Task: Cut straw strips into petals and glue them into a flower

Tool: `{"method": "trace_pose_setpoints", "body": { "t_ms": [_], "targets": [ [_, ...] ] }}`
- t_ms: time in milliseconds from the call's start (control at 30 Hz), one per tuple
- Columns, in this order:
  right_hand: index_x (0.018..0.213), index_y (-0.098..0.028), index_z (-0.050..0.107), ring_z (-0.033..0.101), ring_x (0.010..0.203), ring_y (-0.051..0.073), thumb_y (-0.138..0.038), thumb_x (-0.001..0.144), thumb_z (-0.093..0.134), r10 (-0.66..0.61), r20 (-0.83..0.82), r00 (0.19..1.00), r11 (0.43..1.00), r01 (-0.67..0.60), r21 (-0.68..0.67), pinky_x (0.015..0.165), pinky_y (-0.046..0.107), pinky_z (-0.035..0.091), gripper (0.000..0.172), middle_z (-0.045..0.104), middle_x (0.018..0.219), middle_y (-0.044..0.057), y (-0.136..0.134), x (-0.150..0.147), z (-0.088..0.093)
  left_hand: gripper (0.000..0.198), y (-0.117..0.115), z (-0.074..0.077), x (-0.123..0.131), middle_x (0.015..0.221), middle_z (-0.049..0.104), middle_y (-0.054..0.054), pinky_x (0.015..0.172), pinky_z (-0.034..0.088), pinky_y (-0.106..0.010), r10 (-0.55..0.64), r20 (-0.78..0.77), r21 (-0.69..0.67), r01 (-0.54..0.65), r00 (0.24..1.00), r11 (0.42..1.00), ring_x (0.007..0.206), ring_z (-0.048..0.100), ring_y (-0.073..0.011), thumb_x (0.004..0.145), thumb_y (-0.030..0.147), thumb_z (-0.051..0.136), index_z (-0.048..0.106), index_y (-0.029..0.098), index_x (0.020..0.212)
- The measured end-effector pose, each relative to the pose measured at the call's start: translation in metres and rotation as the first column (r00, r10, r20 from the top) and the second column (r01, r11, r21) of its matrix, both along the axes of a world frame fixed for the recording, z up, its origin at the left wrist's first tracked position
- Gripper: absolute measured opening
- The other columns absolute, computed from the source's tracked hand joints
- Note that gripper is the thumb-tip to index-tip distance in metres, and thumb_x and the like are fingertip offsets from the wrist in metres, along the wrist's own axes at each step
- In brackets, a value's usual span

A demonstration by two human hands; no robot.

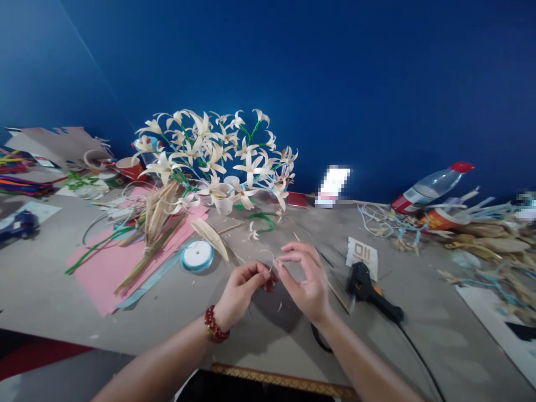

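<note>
Blue wall (335,84) rising behind grey table (167,315); thin pale piece (271,268) sitting between both hands' fingertips, above the surface.
Left hand (240,287): thumb and index pinching the piece, other fingers curling under. Right hand (307,276): thumb and index tips hovering at its upper end, other fingers arching; too blurred, can't tell if they're gripping. Spool (196,255) lying left of the left fingers, pink paper (100,268) farther left. White flowers (251,164) standing beyond the fingers, loose flower (253,230) lying nearer. Glue gun (359,279) resting right of the right fingers, bottle (431,187) leaning beyond it.
</note>
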State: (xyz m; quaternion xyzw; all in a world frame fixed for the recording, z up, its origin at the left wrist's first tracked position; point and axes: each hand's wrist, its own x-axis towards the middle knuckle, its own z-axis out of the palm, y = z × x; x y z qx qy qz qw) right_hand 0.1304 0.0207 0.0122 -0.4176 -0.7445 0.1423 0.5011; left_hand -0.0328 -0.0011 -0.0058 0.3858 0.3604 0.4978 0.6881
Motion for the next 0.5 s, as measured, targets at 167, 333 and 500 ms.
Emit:
{"method": "trace_pose_setpoints", "body": {
  "t_ms": [167, 333, 500],
  "targets": [
    [0.100, -0.024, 0.059, 0.058, 0.103, 0.026, -0.018, 0.083, 0.060, 0.019, -0.022, 1.000, 0.999, -0.019, -0.026, 0.091, 0.045, 0.047, 0.018, 0.061, 0.107, 0.008, -0.0002, 0.0020, 0.0033, 0.020, -0.0008, -0.0005, -0.0008, 0.064, 0.061, -0.001, 0.066, 0.043, -0.023, 0.000, 0.013, -0.017, 0.000, 1.000, 1.000, 0.063, 0.056, -0.0121, 0.082, 0.030, 0.066, 0.060, 0.014, 0.072],
    [0.105, -0.024, 0.058, 0.058, 0.106, 0.026, -0.017, 0.084, 0.058, 0.053, -0.031, 0.998, 0.997, -0.055, -0.053, 0.094, 0.046, 0.045, 0.022, 0.060, 0.111, 0.009, 0.0003, 0.0017, 0.0033, 0.021, -0.0001, 0.0008, -0.0004, 0.064, 0.062, -0.001, 0.066, 0.044, -0.023, 0.003, 0.021, -0.029, -0.003, 1.000, 1.000, 0.063, 0.056, -0.0121, 0.081, 0.031, 0.068, 0.061, 0.014, 0.071],
    [0.103, -0.024, 0.059, 0.057, 0.107, 0.026, -0.017, 0.084, 0.060, 0.044, -0.028, 0.999, 0.997, -0.046, -0.066, 0.095, 0.044, 0.045, 0.020, 0.060, 0.112, 0.008, 0.0003, 0.0003, 0.0010, 0.022, 0.0003, 0.0028, -0.0002, 0.063, 0.061, -0.001, 0.065, 0.043, -0.023, 0.008, 0.016, -0.032, -0.008, 1.000, 0.999, 0.061, 0.055, -0.0116, 0.080, 0.031, 0.069, 0.061, 0.013, 0.070]
  ]
}}
